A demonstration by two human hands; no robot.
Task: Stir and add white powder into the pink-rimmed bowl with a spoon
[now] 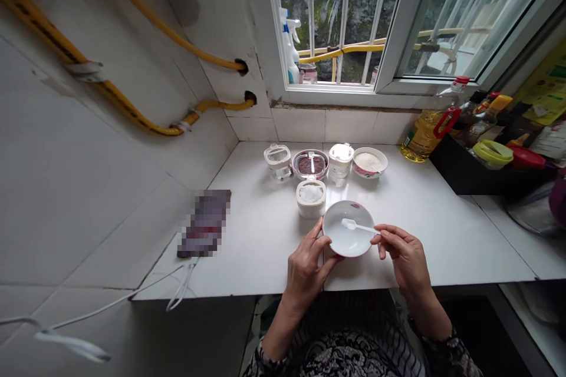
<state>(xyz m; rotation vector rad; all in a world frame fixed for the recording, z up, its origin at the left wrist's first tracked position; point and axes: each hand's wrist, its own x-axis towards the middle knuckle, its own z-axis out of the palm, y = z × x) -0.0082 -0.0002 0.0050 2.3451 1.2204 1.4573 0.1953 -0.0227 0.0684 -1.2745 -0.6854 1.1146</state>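
A white bowl (342, 243) with a thin reddish rim is tilted toward me near the counter's front. My left hand (307, 262) grips its left side, thumb low on the rim and fingers around the edge. Between the thumb and fingers of my right hand (404, 253) is the handle of a small white plastic spoon (360, 227), its head over the bowl's inside. Just behind the bowl stands an uncovered square jar (311, 199) of white grains. Farther back are two clear lidded jars (277, 160), a bowl of dark grains (312, 165) with another white spoon, and a bowl of pale powder (369, 162).
To the right, an oil bottle (427, 129) stands by a black box (446, 168) of condiment bottles. A pixelated dark flat object (206, 224) lies at the left with a white cable (180, 288). Yellow pipes (145, 123) run along the left wall; a barred window (336, 23) is behind.
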